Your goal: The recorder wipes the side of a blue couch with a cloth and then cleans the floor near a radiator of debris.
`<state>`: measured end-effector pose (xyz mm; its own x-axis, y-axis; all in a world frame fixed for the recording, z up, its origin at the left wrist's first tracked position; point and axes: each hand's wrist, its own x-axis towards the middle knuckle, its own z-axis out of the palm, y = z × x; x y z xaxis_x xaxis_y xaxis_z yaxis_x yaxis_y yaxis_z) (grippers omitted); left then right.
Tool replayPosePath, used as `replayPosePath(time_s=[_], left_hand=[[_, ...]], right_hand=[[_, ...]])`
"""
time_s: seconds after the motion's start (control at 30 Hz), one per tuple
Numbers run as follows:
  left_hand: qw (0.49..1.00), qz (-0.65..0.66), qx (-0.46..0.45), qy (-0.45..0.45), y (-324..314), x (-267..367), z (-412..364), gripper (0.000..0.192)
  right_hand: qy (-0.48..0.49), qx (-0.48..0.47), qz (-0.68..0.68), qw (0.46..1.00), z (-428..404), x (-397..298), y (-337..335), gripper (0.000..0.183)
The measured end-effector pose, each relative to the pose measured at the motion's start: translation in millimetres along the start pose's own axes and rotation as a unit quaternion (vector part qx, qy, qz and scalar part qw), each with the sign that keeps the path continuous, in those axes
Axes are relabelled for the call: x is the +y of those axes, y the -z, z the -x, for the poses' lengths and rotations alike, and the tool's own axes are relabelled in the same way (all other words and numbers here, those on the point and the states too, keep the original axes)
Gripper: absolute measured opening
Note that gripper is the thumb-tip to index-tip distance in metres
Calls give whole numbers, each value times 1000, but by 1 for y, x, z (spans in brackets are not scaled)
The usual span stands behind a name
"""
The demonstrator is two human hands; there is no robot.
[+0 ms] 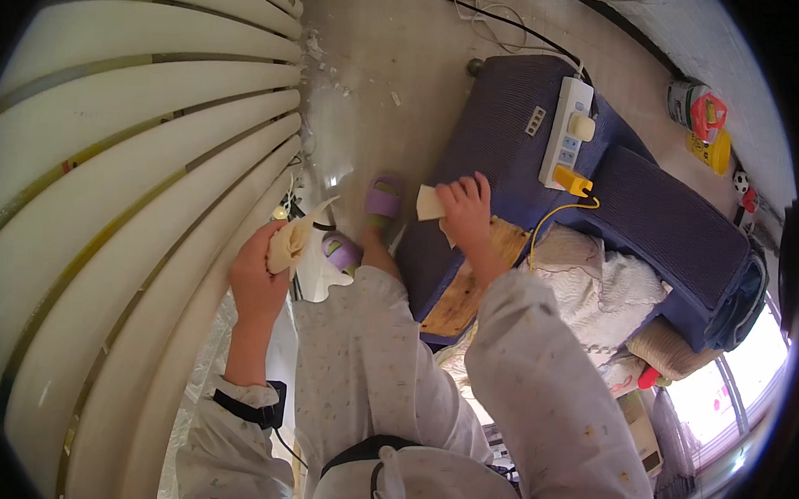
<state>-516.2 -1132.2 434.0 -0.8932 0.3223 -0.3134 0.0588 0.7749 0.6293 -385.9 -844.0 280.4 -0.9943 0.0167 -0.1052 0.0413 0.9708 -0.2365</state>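
Note:
My left hand point(257, 270), near the edge of the white slats, grips a crumpled cream-coloured sheet point(292, 246) whose thin pointed end sticks up to the right. I cannot tell if this sheet is paper or cloth. In front of the blue sofa, my right hand point(466, 215) holds a small cream piece point(430, 204) with a flat, squarish end; its material is unclear. Part of that piece is hidden by my fingers. Below the right hand lies a brown wooden board point(461, 299) on the sofa.
Long white slats point(129, 164) fill the left side. On the blue sofa point(506, 114), a white power strip point(568, 133) holds a yellow plug point(571, 181) with a trailing yellow cord. White scraps point(396, 98) litter the floor. A yellow tub point(715, 151) stands near the wall.

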Motion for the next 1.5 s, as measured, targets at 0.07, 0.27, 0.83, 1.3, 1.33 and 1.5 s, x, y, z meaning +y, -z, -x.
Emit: replayPosePath(time_s=[0.07,0.27,0.83,1.3,1.33,1.5], left_hand=[[998,32,11,44,3,-7,4,39],[996,35,2,84,-1,-11,15,39],[986,-102,120,-56,-5,-14,-4,45],[957,5,264,119,-36,16,85,44],[956,2,267,121,-38,14,89,44],[951,-31,299,78,-37,15,96,45]], right_hand=[[11,-33,-19,999,-5,8,-9,30],[-13,-57,-7,998,-5,13,-12,25],[63,-85,65,992,-10,15,-13,16],[94,-35,-52,994,-5,11,-4,33],[97,-35,-55,993,-5,12,-2,33],[100,22,-104,989,-6,17,-7,37]])
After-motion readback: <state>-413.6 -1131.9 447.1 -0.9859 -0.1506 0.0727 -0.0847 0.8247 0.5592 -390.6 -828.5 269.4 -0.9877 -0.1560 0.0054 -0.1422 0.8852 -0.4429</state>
